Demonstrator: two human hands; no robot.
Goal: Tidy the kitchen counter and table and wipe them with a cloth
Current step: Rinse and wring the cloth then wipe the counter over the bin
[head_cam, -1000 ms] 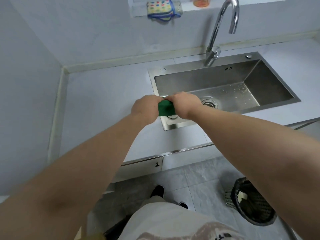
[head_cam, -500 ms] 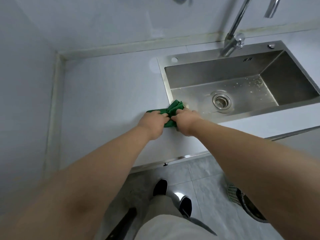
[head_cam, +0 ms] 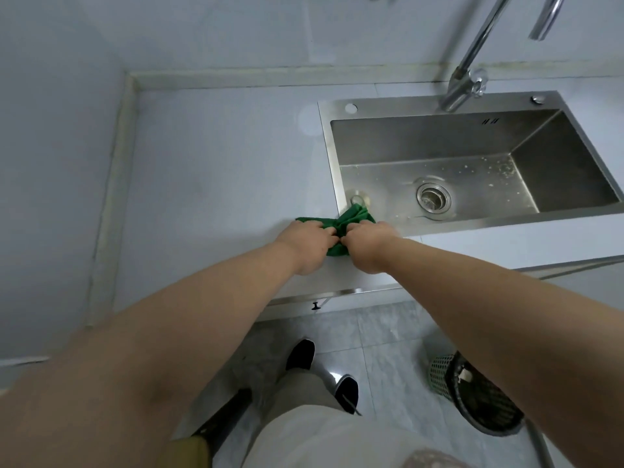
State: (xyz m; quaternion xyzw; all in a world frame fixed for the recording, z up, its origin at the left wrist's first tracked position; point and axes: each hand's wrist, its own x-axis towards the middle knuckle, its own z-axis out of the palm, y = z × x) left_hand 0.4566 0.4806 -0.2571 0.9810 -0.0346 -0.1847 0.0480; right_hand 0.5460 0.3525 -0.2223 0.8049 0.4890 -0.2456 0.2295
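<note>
A bunched green cloth lies at the front left corner of the steel sink, partly on the pale counter. My left hand grips its left part with curled fingers. My right hand grips the right part, knuckles almost touching the left hand. Most of the cloth is hidden under both hands; green folds stick out beyond the fingers toward the sink.
A tall curved tap stands behind the sink, whose basin holds a drain and small crumbs. Walls close the counter at the left and back. On the floor stands a black mesh bin to the right of my feet.
Both hands brought the cloth down from above the sink's corner onto the counter edge; the cloth now spreads a little wider to the left. The view tilted downward.
</note>
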